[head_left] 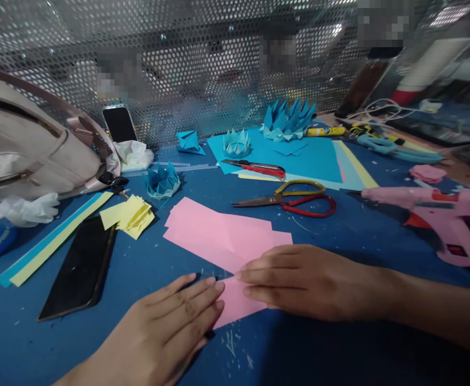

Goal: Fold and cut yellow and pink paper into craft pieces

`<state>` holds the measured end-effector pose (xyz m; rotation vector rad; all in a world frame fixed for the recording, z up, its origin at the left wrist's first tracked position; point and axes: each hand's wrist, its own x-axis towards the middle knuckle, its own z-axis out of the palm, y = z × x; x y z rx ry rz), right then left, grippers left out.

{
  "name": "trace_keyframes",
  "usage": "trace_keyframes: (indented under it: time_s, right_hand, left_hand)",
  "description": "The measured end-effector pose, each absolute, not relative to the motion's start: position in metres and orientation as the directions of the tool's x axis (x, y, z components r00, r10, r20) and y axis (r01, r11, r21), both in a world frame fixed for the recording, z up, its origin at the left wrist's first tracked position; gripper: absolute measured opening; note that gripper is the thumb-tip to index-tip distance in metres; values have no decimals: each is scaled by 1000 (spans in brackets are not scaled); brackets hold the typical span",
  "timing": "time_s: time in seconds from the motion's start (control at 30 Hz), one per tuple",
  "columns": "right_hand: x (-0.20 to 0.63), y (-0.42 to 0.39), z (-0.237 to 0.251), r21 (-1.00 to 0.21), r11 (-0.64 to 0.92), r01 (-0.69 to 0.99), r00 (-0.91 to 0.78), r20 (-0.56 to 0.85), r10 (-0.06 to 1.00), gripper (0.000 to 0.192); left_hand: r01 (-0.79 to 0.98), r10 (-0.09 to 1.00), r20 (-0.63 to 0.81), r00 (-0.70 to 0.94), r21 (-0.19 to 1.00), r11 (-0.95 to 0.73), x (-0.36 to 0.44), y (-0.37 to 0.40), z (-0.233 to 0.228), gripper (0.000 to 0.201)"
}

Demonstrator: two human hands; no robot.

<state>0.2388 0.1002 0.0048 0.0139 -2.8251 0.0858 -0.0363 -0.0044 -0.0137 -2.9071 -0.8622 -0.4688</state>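
Observation:
A small piece of pink paper [240, 308] lies on the blue table in front of me. My left hand [178, 316] rests on its left end, fingers stretched out side by side. From the right, my right hand [299, 281] lies over the same piece with straight fingers, its fingertips close to those of the left. Just beyond the hands are more pink paper sheets [214, 228], overlapping each other. Scissors [275, 200] with yellow and red handles lie behind these sheets. The undersides of both hands are hidden.
On the right lies a pink glue gun [439, 206]. A red box cutter [254, 168] and folded blue paper pieces [289, 120] sit on blue sheets [319, 161] at the back. Yellow paper squares [134, 215], a black phone [80, 268] and a pale bag [29, 134] are left.

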Motion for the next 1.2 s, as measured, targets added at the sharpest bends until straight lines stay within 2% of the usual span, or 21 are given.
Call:
trace_keyframes:
  time_s: [0.13,0.23,0.33,0.47,0.9,1.0,1.2]
  right_hand:
    - [237,100,7,-94,995,-23,-959,282,4,37]
    - [237,100,8,-129,992,-9,-964,264,25,37]
    - [238,101,7,-127,992,7,-970,241,38,37]
    - [238,102,6,-53,998,-23,-967,254,-9,34]
    - [234,102,6,-88,995,-51,-948,319,-21,30]
    - [235,102,5,-91,993,-78,-949,312,-46,30]
    - [236,103,4,-108,992,-66,-954,299,-31,30]
  left_hand:
    - [530,551,344,761,160,-833,-43,-2,-14,43]
    - [553,595,292,748,220,-803,-45,-3,-14,43]
    - [570,590,303,749,159,-806,-44,-4,-17,44]
    - [556,548,354,758,88,-826,-42,-5,-24,41]
    - [542,528,292,797,40,-840,-45,-7,-28,38]
    - [536,523,293,800,43,-843,-45,-7,-28,38]
    - [532,524,312,793,67,-844,-45,-5,-27,37]
